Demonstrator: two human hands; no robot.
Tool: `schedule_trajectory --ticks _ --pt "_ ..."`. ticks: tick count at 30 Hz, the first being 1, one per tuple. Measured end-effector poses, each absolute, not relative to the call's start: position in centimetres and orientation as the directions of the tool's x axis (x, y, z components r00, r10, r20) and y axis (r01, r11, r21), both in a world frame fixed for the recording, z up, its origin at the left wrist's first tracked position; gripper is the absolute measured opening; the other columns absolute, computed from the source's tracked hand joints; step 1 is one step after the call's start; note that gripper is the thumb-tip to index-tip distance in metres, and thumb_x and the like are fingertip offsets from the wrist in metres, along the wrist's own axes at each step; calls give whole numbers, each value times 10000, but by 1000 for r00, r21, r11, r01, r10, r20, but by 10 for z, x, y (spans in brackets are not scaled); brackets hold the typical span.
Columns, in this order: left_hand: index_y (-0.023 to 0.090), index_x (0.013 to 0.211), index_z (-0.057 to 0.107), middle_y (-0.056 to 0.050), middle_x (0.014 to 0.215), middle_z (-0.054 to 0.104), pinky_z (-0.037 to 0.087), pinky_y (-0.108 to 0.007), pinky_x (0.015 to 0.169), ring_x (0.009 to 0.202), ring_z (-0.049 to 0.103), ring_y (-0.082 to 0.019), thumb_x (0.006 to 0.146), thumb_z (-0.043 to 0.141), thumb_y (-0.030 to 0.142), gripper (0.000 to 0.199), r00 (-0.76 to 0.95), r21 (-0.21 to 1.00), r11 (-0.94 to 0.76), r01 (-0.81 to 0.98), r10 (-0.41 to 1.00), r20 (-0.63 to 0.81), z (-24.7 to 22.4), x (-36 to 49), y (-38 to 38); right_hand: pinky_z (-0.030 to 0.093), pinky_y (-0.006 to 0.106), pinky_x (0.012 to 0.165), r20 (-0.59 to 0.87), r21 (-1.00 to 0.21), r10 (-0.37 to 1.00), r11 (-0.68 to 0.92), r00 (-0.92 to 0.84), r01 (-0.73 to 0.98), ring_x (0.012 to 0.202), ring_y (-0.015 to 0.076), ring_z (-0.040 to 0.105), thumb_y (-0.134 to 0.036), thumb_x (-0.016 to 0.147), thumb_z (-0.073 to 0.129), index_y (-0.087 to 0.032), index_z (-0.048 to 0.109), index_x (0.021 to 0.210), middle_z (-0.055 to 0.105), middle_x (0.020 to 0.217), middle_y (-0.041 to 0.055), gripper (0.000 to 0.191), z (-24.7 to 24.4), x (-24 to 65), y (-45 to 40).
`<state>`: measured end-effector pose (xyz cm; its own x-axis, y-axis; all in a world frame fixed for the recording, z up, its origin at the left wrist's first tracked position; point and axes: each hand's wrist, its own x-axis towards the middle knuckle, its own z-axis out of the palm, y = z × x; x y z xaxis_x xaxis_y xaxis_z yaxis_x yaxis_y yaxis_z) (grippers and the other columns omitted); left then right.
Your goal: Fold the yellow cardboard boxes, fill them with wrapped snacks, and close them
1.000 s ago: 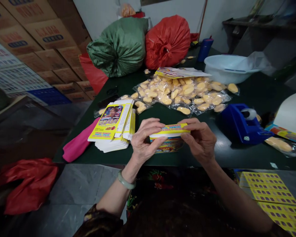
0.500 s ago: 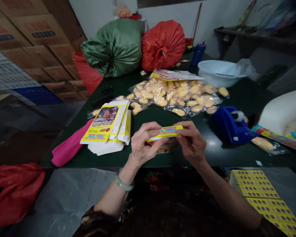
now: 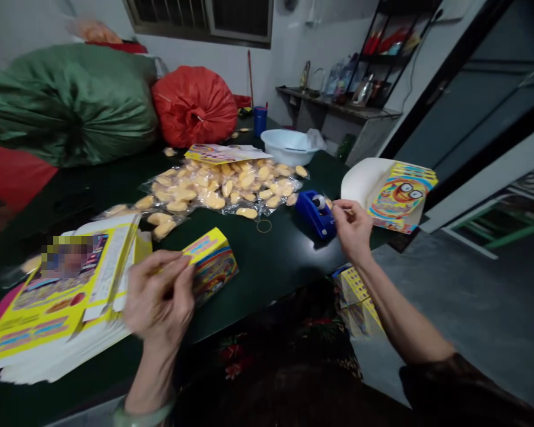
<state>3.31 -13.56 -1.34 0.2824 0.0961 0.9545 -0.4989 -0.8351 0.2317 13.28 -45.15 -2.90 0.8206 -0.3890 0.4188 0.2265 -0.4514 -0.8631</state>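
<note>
My left hand (image 3: 160, 293) is closed on a small yellow printed carton (image 3: 213, 267), its fingers and thumb at the carton's left end. The carton stands over the dark table, its top panel turned up. At the blue tape dispenser (image 3: 314, 216), my right hand (image 3: 355, 228) pinches the tape at the front end; the strip itself barely shows. A white roll (image 3: 319, 201) sits in the dispenser. Beside my left hand lies a stack of flat yellow cartons (image 3: 66, 296).
Behind the hands lies a heap of wrapped yellow pieces (image 3: 222, 187) with a rubber band (image 3: 264, 226) in front. Green (image 3: 71, 107) and red (image 3: 196, 107) sacks, a pale basin (image 3: 289, 147) and a blue bottle (image 3: 260, 120) stand farther back. Printed cartons (image 3: 403, 193) sit at the right.
My right hand has left the carton and moved right to the tape dispenser. My left hand still holds the carton, now farther left in view. The view has turned right.
</note>
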Motion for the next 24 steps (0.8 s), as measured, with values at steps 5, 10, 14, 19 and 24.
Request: schedule_trajectory --ticks 5,10,14,19,24 --pt "179 883 649 -56 869 677 518 -340 724 819 656 -190 743 680 109 160 301 270 -794 -545 116 946 -29 47 -135 315 219 454 62 -847 -330 -517 942 -125 468 91 435 -257 715 650 -138 612 610 526 515 -7 163 -23 159 -518" --pt "164 840 600 -45 861 677 519 -323 694 790 665 -183 686 725 97 209 233 275 -758 -592 166 958 -32 48 -136 172 180 337 -237 -845 -268 -417 934 -335 322 40 265 -202 715 692 -144 561 549 362 352 -62 220 -15 164 -512" --pt "179 854 578 -50 915 657 516 -333 692 814 655 -180 707 709 105 210 270 288 -741 -607 149 951 -31 46 -136 247 149 309 -364 -846 -302 -288 881 -448 334 41 331 -96 707 655 -137 548 586 437 404 -40 166 -10 172 -506" --pt "203 821 571 -50 907 626 500 -351 697 880 630 -192 766 651 119 129 282 310 -744 -592 169 944 -29 44 -136 534 233 457 -305 -925 -371 -104 877 -366 428 61 458 -123 717 646 -164 514 669 491 514 -47 146 -15 165 -499" --pt "229 865 592 -49 917 635 493 -378 671 867 634 -212 780 646 162 120 343 401 -679 -615 228 911 -33 42 -135 593 270 647 -98 -995 -450 15 888 -102 583 72 525 -254 714 667 -178 457 619 470 628 -31 242 -42 139 -489"
